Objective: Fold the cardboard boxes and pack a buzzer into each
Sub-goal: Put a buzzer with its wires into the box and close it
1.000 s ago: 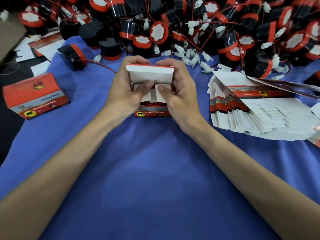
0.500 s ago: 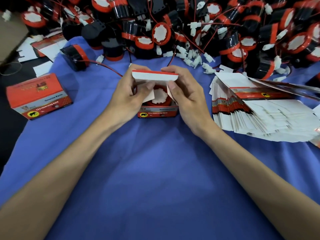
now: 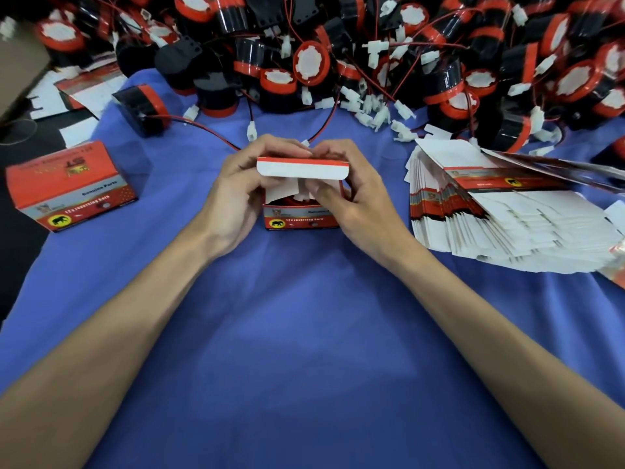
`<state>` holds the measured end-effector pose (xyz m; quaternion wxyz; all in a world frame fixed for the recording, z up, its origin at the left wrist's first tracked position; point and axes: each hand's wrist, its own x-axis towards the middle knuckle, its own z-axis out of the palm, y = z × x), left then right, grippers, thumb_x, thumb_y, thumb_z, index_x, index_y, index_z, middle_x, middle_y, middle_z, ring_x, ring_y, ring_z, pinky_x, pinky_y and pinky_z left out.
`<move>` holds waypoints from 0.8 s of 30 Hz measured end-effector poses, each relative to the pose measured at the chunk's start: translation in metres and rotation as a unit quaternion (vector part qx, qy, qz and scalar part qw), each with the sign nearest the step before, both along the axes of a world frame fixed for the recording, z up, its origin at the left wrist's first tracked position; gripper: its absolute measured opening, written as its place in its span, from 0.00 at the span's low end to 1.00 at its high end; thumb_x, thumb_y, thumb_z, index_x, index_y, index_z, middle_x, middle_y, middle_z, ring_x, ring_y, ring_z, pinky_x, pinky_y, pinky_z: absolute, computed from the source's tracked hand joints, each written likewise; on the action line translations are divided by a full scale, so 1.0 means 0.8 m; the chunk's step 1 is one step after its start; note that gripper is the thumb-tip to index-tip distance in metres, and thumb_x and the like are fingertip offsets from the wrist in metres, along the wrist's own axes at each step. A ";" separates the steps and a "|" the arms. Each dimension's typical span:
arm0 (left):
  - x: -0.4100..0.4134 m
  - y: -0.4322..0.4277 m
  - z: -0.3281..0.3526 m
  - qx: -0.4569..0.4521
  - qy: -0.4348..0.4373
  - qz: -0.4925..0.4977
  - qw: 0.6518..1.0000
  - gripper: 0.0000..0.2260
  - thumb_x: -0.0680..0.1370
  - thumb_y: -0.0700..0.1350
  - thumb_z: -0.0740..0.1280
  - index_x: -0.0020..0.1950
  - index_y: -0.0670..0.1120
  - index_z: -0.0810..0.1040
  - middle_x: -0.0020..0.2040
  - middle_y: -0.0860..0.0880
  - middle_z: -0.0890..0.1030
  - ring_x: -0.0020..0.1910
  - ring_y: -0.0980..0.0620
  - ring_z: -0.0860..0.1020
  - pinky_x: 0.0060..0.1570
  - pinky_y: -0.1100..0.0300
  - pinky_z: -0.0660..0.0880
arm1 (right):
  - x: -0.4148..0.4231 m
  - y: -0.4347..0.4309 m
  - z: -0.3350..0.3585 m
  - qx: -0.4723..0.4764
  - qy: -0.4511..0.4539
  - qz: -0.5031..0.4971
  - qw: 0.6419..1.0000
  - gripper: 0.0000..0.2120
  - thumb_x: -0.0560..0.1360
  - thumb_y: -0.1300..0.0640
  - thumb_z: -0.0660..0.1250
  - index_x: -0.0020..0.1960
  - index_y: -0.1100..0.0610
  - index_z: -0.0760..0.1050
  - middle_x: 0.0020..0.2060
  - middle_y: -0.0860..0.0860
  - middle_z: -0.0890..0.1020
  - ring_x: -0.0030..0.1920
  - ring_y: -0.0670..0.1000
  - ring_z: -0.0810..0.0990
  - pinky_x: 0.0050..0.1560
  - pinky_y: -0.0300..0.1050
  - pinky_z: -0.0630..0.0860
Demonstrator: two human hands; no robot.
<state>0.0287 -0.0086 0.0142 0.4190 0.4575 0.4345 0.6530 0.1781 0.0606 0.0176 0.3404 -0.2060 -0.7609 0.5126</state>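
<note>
At the centre of the blue cloth (image 3: 304, 333), two hands close a small red-and-white cardboard box (image 3: 301, 221).
Left hand (image 3: 233, 201) and right hand (image 3: 365, 201) curl round its sides, fingers pinching the white top flap (image 3: 301, 170) above the red buzzer (image 3: 287, 200) inside; a stack of flat white cartons (image 3: 507, 225) lies to the right.

Your bare forearms come in from the lower corners and converge at the middle, wrists angled inward. Your left hand (image 3: 233, 198) grips the left side of the box (image 3: 301, 223), with its fingers curled over the top behind the lid (image 3: 301, 169) and its thumb tucked under at the front. Your right hand (image 3: 362, 198) mirrors it on the right side, fingers curled over the top, thumb pressing in beneath the lid. The fingertips of both hands come close together.
</note>
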 end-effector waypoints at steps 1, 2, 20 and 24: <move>-0.006 -0.003 0.001 -0.007 -0.002 -0.040 0.999 0.19 0.67 0.36 0.55 0.48 0.47 0.82 0.52 0.51 0.82 0.55 0.49 0.78 0.54 0.58 0.75 | 0.001 0.001 0.000 -0.001 -0.008 -0.001 1.000 0.11 0.77 0.68 0.64 0.56 0.57 0.70 0.47 0.43 0.76 0.47 0.41 0.76 0.50 0.35 0.73; -0.011 -0.005 0.003 -0.012 0.006 -0.075 0.997 0.20 0.67 0.39 0.54 0.52 0.45 0.81 0.54 0.49 0.81 0.57 0.48 0.77 0.55 0.58 0.74 | 0.001 0.002 0.001 -0.005 -0.017 0.000 1.000 0.11 0.78 0.68 0.64 0.58 0.59 0.71 0.48 0.43 0.76 0.48 0.39 0.76 0.51 0.34 0.72; -0.003 -0.007 0.006 0.035 0.327 0.076 0.941 0.16 0.75 0.47 0.67 0.62 0.47 0.73 0.54 0.52 0.79 0.53 0.65 0.78 0.53 0.70 0.73 | 0.010 0.003 -0.005 0.001 -0.012 0.016 1.000 0.15 0.80 0.65 0.60 0.66 0.63 0.70 0.61 0.58 0.76 0.61 0.50 0.75 0.62 0.40 0.72; -0.010 -0.007 0.001 0.087 0.406 0.072 0.907 0.15 0.76 0.45 0.67 0.62 0.43 0.75 0.57 0.46 0.79 0.58 0.53 0.78 0.60 0.58 0.74 | 0.012 0.004 -0.003 -0.006 -0.023 0.030 0.999 0.16 0.79 0.63 0.62 0.67 0.60 0.71 0.61 0.56 0.75 0.63 0.50 0.74 0.64 0.40 0.71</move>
